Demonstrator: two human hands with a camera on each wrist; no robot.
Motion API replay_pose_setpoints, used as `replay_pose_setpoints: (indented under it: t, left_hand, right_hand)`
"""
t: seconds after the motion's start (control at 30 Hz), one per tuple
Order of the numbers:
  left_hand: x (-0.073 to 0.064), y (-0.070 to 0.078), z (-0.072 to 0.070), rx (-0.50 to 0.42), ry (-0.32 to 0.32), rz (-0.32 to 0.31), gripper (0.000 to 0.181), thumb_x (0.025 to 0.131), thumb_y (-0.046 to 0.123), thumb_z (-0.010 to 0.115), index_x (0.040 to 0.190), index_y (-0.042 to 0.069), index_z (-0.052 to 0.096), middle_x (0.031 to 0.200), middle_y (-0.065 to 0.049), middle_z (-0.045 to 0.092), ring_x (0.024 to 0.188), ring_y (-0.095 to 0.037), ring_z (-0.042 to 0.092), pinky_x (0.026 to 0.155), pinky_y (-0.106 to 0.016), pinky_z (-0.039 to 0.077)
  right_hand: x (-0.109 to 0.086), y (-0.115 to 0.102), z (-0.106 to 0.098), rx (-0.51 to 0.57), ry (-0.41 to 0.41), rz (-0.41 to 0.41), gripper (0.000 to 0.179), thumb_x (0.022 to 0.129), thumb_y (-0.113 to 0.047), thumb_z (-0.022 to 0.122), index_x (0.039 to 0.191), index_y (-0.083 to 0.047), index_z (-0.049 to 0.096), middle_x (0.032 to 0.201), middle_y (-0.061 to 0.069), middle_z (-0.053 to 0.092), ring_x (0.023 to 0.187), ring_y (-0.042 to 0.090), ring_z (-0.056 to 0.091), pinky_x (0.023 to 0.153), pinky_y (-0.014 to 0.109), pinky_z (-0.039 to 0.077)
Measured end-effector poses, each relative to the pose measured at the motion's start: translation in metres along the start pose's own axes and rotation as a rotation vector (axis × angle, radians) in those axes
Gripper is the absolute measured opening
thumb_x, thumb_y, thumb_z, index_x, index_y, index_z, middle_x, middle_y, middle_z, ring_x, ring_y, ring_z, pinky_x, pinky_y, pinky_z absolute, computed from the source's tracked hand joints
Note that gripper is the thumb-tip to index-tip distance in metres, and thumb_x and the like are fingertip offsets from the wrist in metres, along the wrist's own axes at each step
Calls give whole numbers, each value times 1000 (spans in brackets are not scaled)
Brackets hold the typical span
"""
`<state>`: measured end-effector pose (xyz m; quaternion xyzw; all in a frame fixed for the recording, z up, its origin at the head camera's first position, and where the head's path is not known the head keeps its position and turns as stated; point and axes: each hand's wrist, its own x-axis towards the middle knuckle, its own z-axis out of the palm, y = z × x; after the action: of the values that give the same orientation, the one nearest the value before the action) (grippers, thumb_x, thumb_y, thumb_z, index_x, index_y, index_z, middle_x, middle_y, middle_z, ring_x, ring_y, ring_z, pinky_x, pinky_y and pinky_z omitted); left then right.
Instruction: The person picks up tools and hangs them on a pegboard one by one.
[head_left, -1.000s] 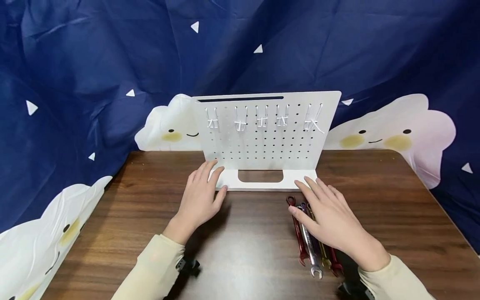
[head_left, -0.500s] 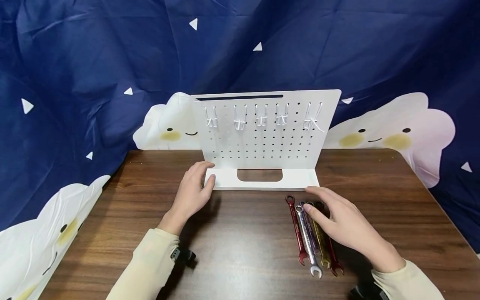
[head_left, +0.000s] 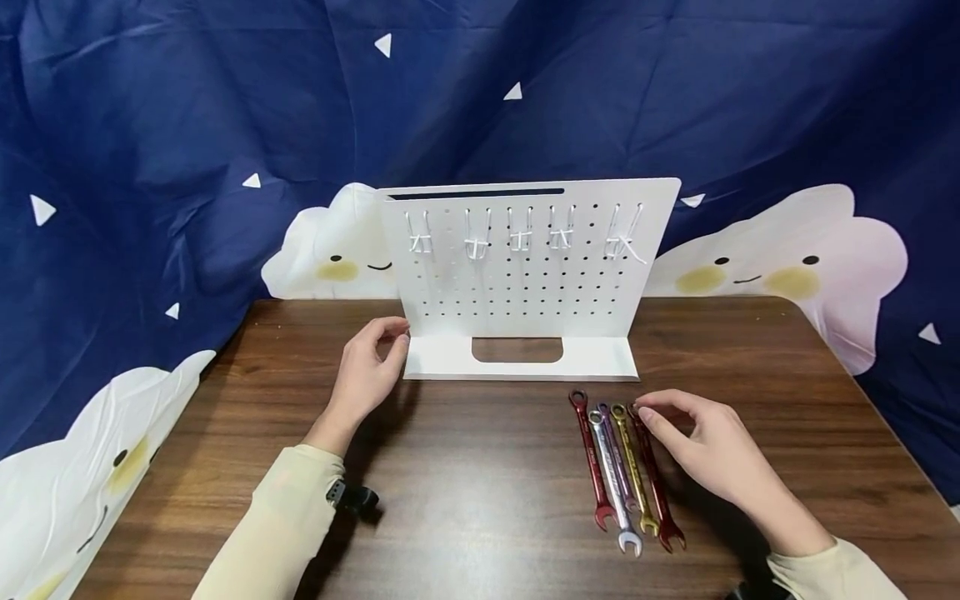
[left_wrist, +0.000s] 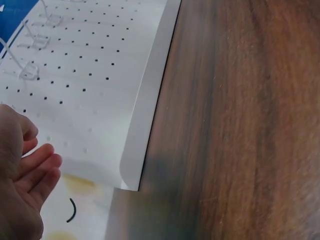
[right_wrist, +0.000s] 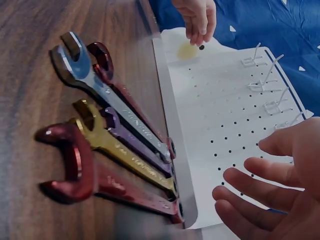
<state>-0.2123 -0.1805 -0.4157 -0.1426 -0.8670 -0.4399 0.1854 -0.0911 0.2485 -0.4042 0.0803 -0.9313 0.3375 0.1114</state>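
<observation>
My left hand (head_left: 366, 367) hovers at the left edge of the white pegboard stand (head_left: 517, 292), fingers loosely bent and holding nothing. In the left wrist view its fingers (left_wrist: 37, 177) show a gap before the board. My right hand (head_left: 712, 442) is beside the ring ends of several combination wrenches, thumb and forefinger close to the outer dark red wrench (head_left: 654, 483). The right wrist view shows that hand's fingers spread with nothing between them. Left of that wrench lie a gold wrench (head_left: 637, 471), a purple wrench (head_left: 618, 458), a silver wrench (head_left: 615, 487) and another red wrench (head_left: 591, 458).
Several white wire hooks (head_left: 520, 240) sit along the upper part of the pegboard. The stand's base (head_left: 438, 358) has a rectangular cut-out. Behind the wooden table (head_left: 480, 483) hangs a dark blue curtain (head_left: 480, 108) with cloud patterns.
The left hand has drawn back leftward off the stand's base. The right hand has shifted right and toward me, uncovering the wrenches, which stay in place on the table.
</observation>
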Motion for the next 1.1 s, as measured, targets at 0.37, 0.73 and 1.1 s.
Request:
replay_pose_setpoints:
  t: [0.37,0.73,1.1]
  left_hand:
    - [10,-7,0,11,-21,-12,24,101,4,66,122,-3,74,120,-19,78,109,-34,73,99,-48,56]
    - [19,-14,-5,-18,-14,-86,23,103,6,66,123,-1,74,121,-18,79,115,-32,73,99,-45,54]
    - [28,-25,-6,-62,-1,-164,22,105,5,65,124,-3,72,124,-21,78,120,-35,72,104,-50,56]
  right_hand:
    - [-4,9,2,126,-44,79,10,103,-17,75,108,-10,82,95,0,84,87,-7,69,80,8,47]
    - [-12,22,8,372,-71,170,15,104,-3,69,113,8,74,86,-4,80,75,6,75,68,24,62]
    - [-12,25,12,429,-128,263,19,105,-4,68,114,12,72,83,-2,79,71,11,75,65,31,63]
